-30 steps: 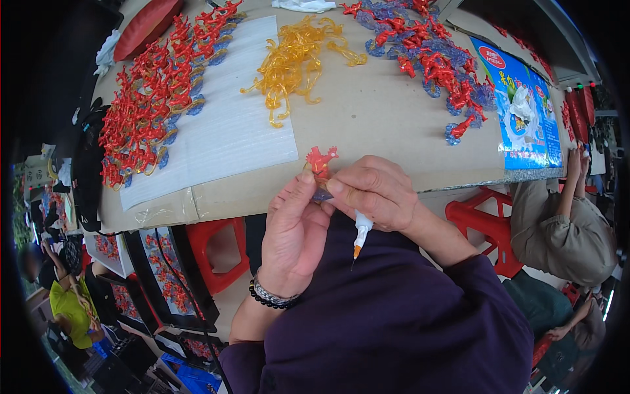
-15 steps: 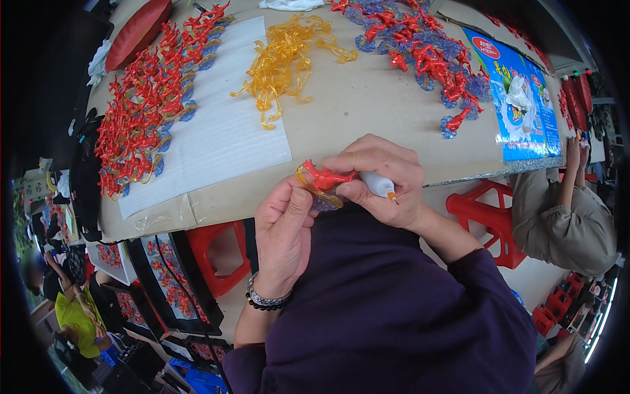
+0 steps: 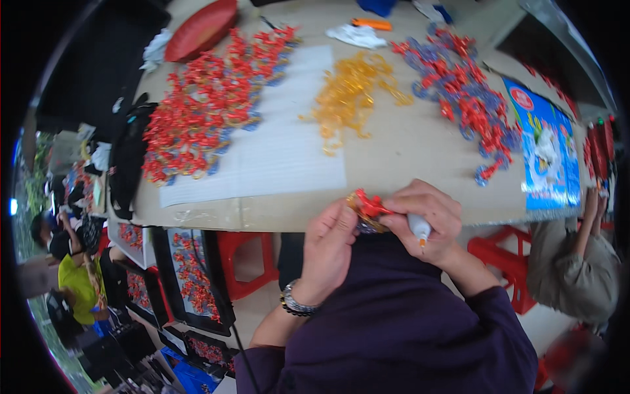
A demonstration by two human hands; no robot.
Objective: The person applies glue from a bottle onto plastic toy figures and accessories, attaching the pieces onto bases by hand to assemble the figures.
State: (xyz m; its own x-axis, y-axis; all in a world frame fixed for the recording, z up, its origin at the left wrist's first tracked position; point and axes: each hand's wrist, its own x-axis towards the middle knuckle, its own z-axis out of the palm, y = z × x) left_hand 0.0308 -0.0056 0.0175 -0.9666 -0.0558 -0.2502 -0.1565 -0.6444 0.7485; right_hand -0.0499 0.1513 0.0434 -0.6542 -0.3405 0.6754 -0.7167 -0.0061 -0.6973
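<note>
A small red plastic figurine with a clear bluish base and an amber piece at its left side is held just off the table's front edge. My left hand pinches it from the left between thumb and fingers, with bracelets at the wrist. From the right, the fingertips of my right hand also press on the figurine. That same hand grips a white squeeze bottle, its orange tip pointing down. Fingers partly cover the figurine's lower part.
On the table, finished-looking red figurines stand crowded at left beside a white foam sheet. Loose amber pieces are heaped mid-table, red and bluish ones at right. A blue printed sheet, red stools and a seated person surround.
The view has shifted, so table and hands sit farther right and lower in the picture. Both hands keep their hold on the figurine, and the bottle stays in the right one.
</note>
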